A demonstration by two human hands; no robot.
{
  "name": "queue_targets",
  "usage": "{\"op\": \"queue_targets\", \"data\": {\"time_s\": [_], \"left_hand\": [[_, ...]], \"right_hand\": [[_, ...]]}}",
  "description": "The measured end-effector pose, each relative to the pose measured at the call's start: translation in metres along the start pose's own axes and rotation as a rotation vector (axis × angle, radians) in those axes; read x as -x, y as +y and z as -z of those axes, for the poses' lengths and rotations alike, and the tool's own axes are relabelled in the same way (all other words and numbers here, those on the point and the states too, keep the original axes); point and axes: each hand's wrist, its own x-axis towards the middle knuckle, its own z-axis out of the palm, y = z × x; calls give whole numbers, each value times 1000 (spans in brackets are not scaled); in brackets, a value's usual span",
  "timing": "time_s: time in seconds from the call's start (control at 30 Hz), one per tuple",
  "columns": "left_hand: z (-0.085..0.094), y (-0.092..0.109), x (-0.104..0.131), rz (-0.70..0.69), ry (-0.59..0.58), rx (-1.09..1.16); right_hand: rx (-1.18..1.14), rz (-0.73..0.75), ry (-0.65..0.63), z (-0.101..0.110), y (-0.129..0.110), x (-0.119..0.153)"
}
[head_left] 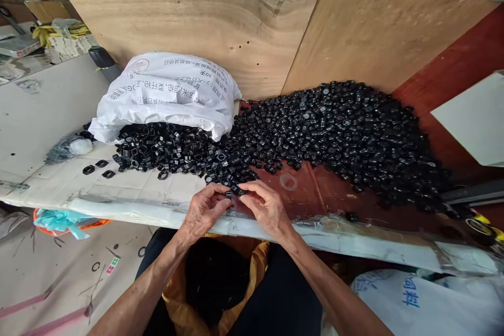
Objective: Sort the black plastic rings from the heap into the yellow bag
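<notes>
Near the table's front edge, my left hand (pixel 205 210) pinches a small black ring (pixel 228 195) between thumb and fingers. Just to its right, my right hand (pixel 268 209) closes its thumb and forefinger on a small black part (pixel 238 190), partly hidden by the fingertips. The two hands almost touch. Behind them lies a pile of black rings (pixel 157 147), and a larger heap of small black parts (pixel 338 126) spreads to the right.
A full white sack (pixel 169 89) rests behind the rings, against a plywood board (pixel 205 16). Below the edge, an open yellow sack (pixel 177 299) sits between the legs. Yellow tape (pixel 481 227) lies far right; a clear plastic bag (pixel 65 149) lies left.
</notes>
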Motion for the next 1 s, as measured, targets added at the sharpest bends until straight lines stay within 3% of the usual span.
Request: {"op": "queue_targets", "data": {"time_s": [0.1, 0.27, 0.4, 0.83, 1.0], "left_hand": [[1, 2, 1, 66, -17, 152], [1, -2, 2, -2, 48, 49], [1, -8, 4, -37, 8, 28], [1, -9, 8, -231, 49, -282], [-5, -5, 11, -120, 73, -166]], "right_hand": [[-65, -22, -24, -10, -5, -1], [-111, -155, 13, -19, -4, -1], [-171, -214, -6, -21, -2, 1], [198, 45, -64, -20, 5, 2], [142, 129, -39, -19, 7, 4]]}}
